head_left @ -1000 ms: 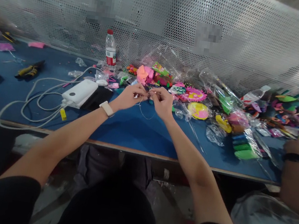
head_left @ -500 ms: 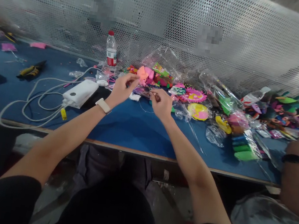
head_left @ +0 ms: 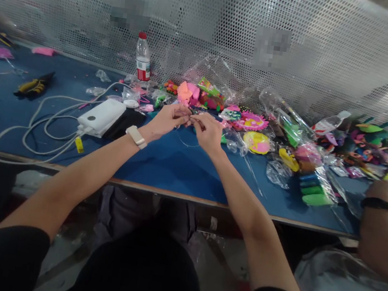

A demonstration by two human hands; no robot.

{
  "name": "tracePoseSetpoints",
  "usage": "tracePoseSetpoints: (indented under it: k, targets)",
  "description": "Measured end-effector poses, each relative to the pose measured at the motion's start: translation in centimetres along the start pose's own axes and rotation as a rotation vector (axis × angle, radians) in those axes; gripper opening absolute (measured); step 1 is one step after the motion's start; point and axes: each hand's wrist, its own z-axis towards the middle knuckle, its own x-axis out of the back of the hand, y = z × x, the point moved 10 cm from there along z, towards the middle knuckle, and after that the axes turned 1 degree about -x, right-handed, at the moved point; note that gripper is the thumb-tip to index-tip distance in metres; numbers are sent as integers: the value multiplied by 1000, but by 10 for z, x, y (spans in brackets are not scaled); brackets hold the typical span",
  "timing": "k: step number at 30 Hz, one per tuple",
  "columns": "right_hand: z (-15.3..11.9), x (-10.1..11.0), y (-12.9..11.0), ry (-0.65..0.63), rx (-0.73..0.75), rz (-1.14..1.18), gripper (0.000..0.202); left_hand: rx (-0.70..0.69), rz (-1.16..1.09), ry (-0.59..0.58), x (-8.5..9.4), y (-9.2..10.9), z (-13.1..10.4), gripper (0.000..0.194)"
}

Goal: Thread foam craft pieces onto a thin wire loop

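My left hand [head_left: 169, 120], with a pale band on its wrist, is closed in a pinch above the blue table. Fingertip to fingertip with it, my right hand [head_left: 209, 132] is pinched too. Whatever sits between the fingers is too small to make out. A thin thread or wire [head_left: 184, 143] hangs in a loop just below them. Right behind the hands lie pink and orange foam pieces [head_left: 186, 92] and a green packet [head_left: 207, 87]. A yellow and pink foam shape [head_left: 256, 142] lies to the right of my right hand.
At left are a white power bank [head_left: 101, 117] with looped cables and yellow-black pliers [head_left: 35, 86]. A red-capped bottle [head_left: 143, 59] stands by the perforated metal panel [head_left: 204, 21]. Clay sticks [head_left: 314, 189] and plastic wrap lie at right, near another person's hands [head_left: 387, 192].
My left hand has come down and right, so its fingertips now meet those of my right hand. At the far left, another person's hand has gone out of view.
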Motion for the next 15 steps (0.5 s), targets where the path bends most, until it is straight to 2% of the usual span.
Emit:
tracePoseSetpoints:
  k: [6,12,15]
  targets:
    - [-1,0,-2,6,25,-71,28,34,-61,-68,-10,1,-2,10]
    - [0,-1,1,-13,-41,-84,25,-120,132,-57,-10,24,-5,31]
    - [1,0,-2,4,-33,-76,24,-128,163,13,-5,28,-8,38]
